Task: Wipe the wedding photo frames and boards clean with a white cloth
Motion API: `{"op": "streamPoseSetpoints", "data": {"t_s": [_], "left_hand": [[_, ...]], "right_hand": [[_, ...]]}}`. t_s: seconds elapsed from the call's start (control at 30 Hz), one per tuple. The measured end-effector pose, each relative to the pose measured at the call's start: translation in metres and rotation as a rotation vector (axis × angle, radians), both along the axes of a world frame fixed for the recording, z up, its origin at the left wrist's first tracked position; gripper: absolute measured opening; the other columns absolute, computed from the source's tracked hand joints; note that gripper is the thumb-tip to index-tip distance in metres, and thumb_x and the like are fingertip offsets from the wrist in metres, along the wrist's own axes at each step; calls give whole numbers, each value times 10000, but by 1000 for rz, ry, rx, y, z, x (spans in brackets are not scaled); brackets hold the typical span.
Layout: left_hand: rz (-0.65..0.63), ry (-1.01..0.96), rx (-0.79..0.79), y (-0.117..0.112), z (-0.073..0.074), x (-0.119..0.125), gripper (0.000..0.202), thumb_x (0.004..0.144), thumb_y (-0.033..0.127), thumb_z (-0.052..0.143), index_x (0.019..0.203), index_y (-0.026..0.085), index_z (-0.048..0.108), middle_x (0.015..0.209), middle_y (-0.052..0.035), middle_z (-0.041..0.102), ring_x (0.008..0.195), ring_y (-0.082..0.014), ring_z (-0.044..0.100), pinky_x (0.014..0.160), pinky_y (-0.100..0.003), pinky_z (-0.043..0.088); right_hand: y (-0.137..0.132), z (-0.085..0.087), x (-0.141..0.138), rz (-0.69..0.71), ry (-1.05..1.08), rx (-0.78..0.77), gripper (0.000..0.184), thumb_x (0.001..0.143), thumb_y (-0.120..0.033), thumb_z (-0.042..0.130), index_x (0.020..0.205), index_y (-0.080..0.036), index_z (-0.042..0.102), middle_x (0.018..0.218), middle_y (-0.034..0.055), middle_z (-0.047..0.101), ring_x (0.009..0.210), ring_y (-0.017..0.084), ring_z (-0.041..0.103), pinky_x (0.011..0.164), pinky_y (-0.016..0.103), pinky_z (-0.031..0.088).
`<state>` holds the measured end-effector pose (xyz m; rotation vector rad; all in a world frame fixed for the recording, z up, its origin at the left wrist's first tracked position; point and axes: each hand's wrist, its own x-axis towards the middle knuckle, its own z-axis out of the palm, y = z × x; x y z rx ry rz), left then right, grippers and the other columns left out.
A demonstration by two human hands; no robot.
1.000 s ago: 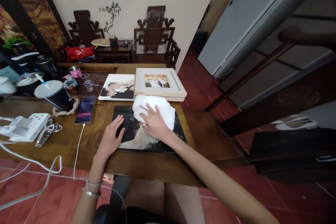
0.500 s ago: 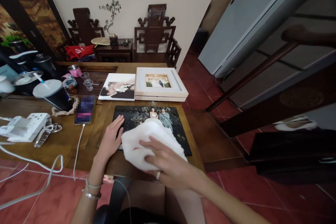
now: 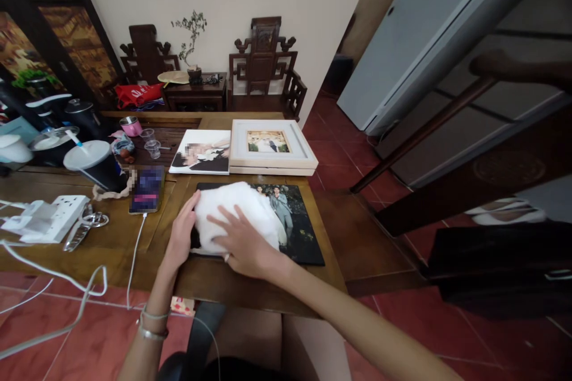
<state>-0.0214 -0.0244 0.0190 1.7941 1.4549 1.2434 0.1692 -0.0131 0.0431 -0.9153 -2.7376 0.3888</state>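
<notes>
A dark photo panel (image 3: 300, 231) showing a couple lies flat on the wooden table (image 3: 250, 286) near its front edge. My right hand (image 3: 243, 243) presses a white cloth (image 3: 232, 211) flat against the left half of the panel, fingers spread over the cloth. At the panel's left edge rests my left hand (image 3: 181, 237), its fingers stretched along the edge and partly hidden by the cloth. A bracelet circles my left wrist.
Behind the panel lie a white-framed photo (image 3: 272, 146) and a frameless print (image 3: 202, 152). To the left are a phone (image 3: 146, 189) on a charging cable, a power strip (image 3: 58, 217), keys, a lidded cup (image 3: 92, 161) and small cups. Carved chairs stand by the wall.
My right hand has swept the cloth from the panel's top right to its near edge, then up onto the left half. My left hand stayed at the left edge.
</notes>
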Motion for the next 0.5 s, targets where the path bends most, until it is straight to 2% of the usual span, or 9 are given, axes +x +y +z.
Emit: {"op": "streamPoseSetpoints", "data": {"t_s": [0.1, 0.17, 0.27, 0.37, 0.5], "left_hand": [[17, -16, -9, 1, -5, -4, 529, 985, 431, 240, 1407, 169, 420, 1491, -73, 404, 1392, -205, 339, 1175, -404, 221], [7, 64, -13, 1, -11, -3, 504, 990, 404, 258, 1421, 181, 397, 1508, -66, 376, 1406, -199, 310, 1180, -406, 206], [-24, 220, -25, 2, -17, 1, 486, 986, 365, 318, 1432, 179, 377, 1520, -83, 349, 1419, -197, 283, 1180, -413, 209], [-38, 310, -6, 2, -20, 4, 459, 982, 333, 342, 1404, 172, 421, 1492, -105, 394, 1404, -206, 316, 1169, -431, 245], [-39, 369, 34, 3, -23, 4, 445, 961, 303, 400, 1379, 162, 455, 1460, -127, 436, 1384, -224, 357, 1146, -453, 297]], "right_hand": [[-19, -7, 9, 170, 52, -28, 310, 805, -213, 554, 1099, -230, 654, 1488, 51, 400, 1428, 287, 185, 1145, 571, 84], [-30, -8, 25, 185, 93, -53, 262, 840, -222, 529, 1077, -209, 640, 1440, 64, 465, 1423, 245, 215, 1160, 527, 112], [-37, -6, 54, 101, 100, -81, 177, 883, -220, 503, 998, -197, 636, 1344, 100, 560, 1405, 212, 277, 1168, 487, 166], [-29, -2, 77, -46, 73, -65, 163, 905, -243, 479, 890, -192, 633, 1375, 132, 526, 1399, 235, 293, 1157, 494, 217], [0, 0, 78, -252, 80, -14, 228, 926, -238, 406, 917, -177, 625, 1307, 157, 577, 1375, 254, 341, 1125, 506, 282]]}}
